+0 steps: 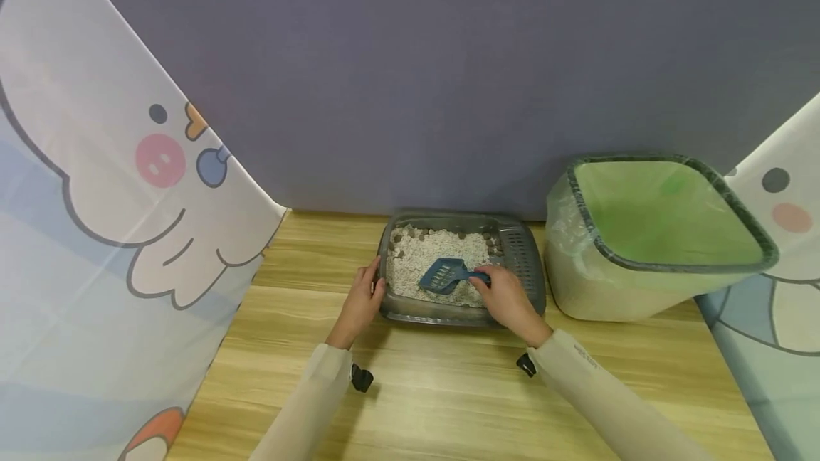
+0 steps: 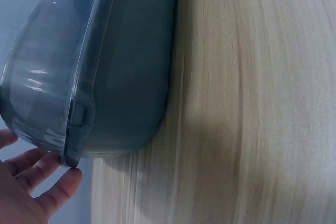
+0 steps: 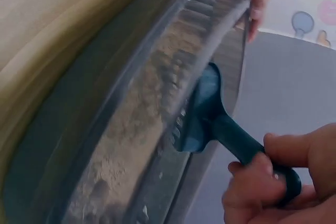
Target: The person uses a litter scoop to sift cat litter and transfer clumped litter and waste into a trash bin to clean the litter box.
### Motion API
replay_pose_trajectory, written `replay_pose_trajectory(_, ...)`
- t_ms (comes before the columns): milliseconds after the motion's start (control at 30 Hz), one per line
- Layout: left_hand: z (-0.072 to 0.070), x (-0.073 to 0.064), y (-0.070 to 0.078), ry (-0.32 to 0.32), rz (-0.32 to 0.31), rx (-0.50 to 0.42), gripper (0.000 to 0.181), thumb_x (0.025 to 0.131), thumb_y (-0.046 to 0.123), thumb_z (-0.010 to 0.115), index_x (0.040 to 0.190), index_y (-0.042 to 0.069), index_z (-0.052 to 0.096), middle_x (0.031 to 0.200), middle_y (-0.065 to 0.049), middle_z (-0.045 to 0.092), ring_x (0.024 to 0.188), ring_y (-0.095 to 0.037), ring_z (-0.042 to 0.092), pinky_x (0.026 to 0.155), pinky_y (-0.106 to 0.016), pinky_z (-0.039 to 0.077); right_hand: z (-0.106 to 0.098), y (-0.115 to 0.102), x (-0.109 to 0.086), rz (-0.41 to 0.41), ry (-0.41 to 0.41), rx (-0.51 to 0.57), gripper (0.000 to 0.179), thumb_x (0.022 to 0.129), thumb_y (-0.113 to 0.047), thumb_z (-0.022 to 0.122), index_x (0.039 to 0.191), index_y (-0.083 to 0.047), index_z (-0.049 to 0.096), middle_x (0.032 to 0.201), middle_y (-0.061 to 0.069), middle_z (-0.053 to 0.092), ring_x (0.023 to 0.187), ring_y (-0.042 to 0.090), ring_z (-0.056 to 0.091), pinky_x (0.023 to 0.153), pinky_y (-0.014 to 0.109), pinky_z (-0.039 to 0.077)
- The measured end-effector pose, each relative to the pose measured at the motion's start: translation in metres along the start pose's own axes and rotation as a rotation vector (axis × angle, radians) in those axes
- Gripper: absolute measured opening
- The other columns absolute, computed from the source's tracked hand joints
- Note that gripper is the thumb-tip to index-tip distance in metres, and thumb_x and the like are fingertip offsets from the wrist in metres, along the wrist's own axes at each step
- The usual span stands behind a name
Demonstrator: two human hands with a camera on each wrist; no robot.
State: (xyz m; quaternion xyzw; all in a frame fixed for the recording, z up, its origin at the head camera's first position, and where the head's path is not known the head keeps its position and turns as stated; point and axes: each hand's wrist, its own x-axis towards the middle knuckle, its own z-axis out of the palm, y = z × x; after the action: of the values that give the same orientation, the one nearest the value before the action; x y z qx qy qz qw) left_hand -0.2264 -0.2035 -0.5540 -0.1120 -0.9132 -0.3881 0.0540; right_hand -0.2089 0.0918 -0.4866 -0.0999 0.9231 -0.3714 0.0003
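Observation:
A dark grey litter box (image 1: pixel 423 311) stands on the wooden table, with pale litter (image 1: pixel 416 265) and several brown clumps (image 1: pixel 492 244) inside, mostly along its far side. My left hand (image 1: pixel 363 302) holds the box's left rim; in the left wrist view, thumb and fingertips (image 2: pixel 68 182) meet the rim at a corner. In my right hand (image 1: pixel 509 297) is the handle of a blue slotted litter scoop (image 1: pixel 443 276). The scoop's head lies low over the litter near the box's middle. Thumb and curled fingers grip the handle (image 3: pixel 241 140) in the right wrist view.
To the right of the box stands a tall bin (image 1: pixel 596 290) lined with a translucent green bag, its rim dark. A grey backdrop (image 1: pixel 397 77) rises directly behind the table (image 1: pixel 442 390). Cartoon-printed cloths (image 1: pixel 96 233) hang at both sides.

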Motion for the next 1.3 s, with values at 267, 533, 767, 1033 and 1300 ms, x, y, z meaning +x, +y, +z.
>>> replay_pose_trajectory(267, 0.001, 0.001, 0.002, 0.008, 0.013, 0.006, 0.051, 0.102, 0.022, 0.041, 0.150, 0.009, 0.027, 0.111, -0.012, 0.045, 0.069, -0.016, 0.039, 0.061, -0.033, 0.038, 0.017, -0.007, 0.020, 0.037, -0.139, -0.042, 0.037, 0.097, -0.020, 0.055, 0.127, 0.002, 0.058, 0.072, 0.003, 0.055, 0.043, 0.014, 0.036, 0.051, 0.032, 0.036)
replay_pose_trajectory(533, 0.001, -0.001, 0.003, 0.028, 0.018, -0.002, 0.051, 0.102, 0.019, 0.043, 0.149, 0.008, 0.030, 0.110, -0.013, 0.046, 0.069, -0.015, 0.039, 0.061, -0.032, 0.038, 0.027, 0.001, 0.043, 0.050, -0.222, -0.065, 0.033, 0.100, -0.018, 0.050, 0.126, 0.000, 0.057, 0.075, 0.006, 0.059, 0.049, 0.015, 0.044, 0.057, 0.036, 0.040)
replay_pose_trajectory(767, 0.001, -0.001, 0.003, 0.026, 0.017, 0.001, 0.051, 0.101, 0.019, 0.044, 0.149, 0.007, 0.030, 0.110, -0.011, 0.046, 0.072, -0.016, 0.040, 0.062, -0.032, 0.038, 0.031, 0.004, 0.067, 0.044, -0.287, -0.167, 0.029, 0.100, -0.016, 0.048, 0.124, -0.002, 0.056, 0.091, 0.006, 0.059, 0.071, 0.018, 0.054, 0.061, 0.036, 0.042)
replay_pose_trajectory(1033, 0.001, 0.001, 0.002, 0.007, 0.006, -0.002, 0.052, 0.102, 0.023, 0.041, 0.150, 0.009, 0.027, 0.115, -0.012, 0.045, 0.068, -0.015, 0.039, 0.060, -0.032, 0.038, 0.036, 0.002, 0.087, 0.007, -0.401, -0.192, 0.028, 0.102, -0.016, 0.041, 0.126, -0.004, 0.049, 0.099, 0.008, 0.054, 0.079, 0.020, 0.050, 0.065, 0.038, 0.039)
replay_pose_trajectory(1300, 0.001, 0.002, 0.000, 0.015, 0.000, -0.001, 0.052, 0.101, 0.019, 0.043, 0.150, 0.009, 0.028, 0.114, -0.011, 0.046, 0.067, -0.015, 0.039, 0.059, -0.032, 0.038, 0.038, 0.007, 0.094, -0.017, -0.400, -0.133, 0.025, 0.102, -0.017, 0.042, 0.124, -0.010, 0.052, 0.104, 0.007, 0.054, 0.078, 0.018, 0.049, 0.067, 0.039, 0.037)
